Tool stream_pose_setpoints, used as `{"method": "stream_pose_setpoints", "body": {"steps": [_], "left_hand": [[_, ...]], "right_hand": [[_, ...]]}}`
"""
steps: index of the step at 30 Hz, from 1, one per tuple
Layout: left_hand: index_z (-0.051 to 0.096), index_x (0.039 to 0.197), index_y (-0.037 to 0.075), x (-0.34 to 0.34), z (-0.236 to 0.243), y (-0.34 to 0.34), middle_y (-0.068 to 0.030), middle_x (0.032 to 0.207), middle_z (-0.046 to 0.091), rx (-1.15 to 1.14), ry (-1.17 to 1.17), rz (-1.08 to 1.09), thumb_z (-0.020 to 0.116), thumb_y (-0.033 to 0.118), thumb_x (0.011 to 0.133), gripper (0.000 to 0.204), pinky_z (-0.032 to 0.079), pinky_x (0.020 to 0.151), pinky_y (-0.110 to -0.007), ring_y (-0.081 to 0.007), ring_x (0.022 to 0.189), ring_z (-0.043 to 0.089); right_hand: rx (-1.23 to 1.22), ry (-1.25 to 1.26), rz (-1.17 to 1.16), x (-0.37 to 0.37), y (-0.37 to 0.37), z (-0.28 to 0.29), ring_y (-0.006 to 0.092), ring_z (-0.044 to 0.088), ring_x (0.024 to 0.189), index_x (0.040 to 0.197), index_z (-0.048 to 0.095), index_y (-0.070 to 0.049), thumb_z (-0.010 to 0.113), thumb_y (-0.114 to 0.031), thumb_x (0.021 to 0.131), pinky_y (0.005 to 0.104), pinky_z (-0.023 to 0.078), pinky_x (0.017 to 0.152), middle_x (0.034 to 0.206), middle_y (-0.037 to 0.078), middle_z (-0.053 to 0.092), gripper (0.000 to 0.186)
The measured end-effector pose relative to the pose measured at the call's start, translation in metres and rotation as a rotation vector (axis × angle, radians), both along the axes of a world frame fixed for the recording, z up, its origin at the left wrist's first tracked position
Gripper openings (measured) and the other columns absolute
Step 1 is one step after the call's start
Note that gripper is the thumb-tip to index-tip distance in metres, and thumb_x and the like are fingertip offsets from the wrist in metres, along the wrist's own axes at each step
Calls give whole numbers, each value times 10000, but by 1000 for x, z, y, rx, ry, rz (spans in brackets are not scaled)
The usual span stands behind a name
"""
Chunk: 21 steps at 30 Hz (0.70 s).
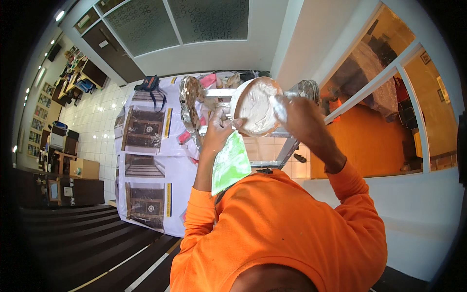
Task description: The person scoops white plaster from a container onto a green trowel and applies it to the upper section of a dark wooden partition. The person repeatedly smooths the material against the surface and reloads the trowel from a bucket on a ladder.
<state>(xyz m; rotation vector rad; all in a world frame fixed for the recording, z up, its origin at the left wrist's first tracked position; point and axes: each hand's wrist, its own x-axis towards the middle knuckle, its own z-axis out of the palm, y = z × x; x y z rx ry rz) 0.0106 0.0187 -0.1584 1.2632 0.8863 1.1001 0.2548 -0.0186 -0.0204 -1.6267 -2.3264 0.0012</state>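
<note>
A round tub of thick white paste (pixel 261 108) stands at the top of a paint-spattered stepladder (pixel 188 104) in front of me. My left hand (pixel 223 127) is at the tub's near left rim, its fingers closed on a bright green plastic spreader (pixel 230 164) smeared with white. The spreader hangs down toward my chest. Over the tub's right side, my right hand (pixel 302 119) is closed on a paste-smeared tool (pixel 279 108) whose blade reaches to the paste. Motion blur and the hand hide the tool's exact kind.
Printed plastic sheeting (pixel 182 168) covers the floor left of the ladder, with a dark bag (pixel 150 86) on it. A glazed partition (pixel 357 82) rises close on the right. Farther left are desks and cabinets (pixel 78 168). Sandals (pixel 300 158) lie on the tiles below.
</note>
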Motion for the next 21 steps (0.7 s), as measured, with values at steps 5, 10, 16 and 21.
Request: {"method": "stream_pose_setpoints", "body": {"steps": [5,10,16,21], "left_hand": [[546,1235,5,-8,5,14,-70,1032,670,16,-56,-2,753,162,905,421,513,770,-243,-113,926,648],[526,1207,-15,-13,25,21,-69,895,659,-205,15,7,727,284,936,451,532,651,-276,-119,804,655],[520,1091,39,-22,11,41,42,549,442,-497,-153,-94,666,405,967,413,249,325,-217,-54,365,363],[490,1111,76,-13,11,38,21,572,477,-530,-70,-55,622,366,987,342,255,345,-219,-61,374,376]], "right_hand": [[-121,44,108,-10,-14,-10,367,678,738,980,671,-6,628,-247,910,466,553,674,787,189,669,255],[-100,297,64,-3,-10,-8,366,684,831,1071,698,-47,614,-221,919,454,549,750,924,185,708,246],[-179,514,-171,16,12,7,391,681,785,1090,697,-17,646,-216,906,461,535,749,876,215,706,276],[-209,239,-120,4,17,-5,381,667,670,991,643,0,625,-203,906,490,526,650,717,184,663,221]]}}
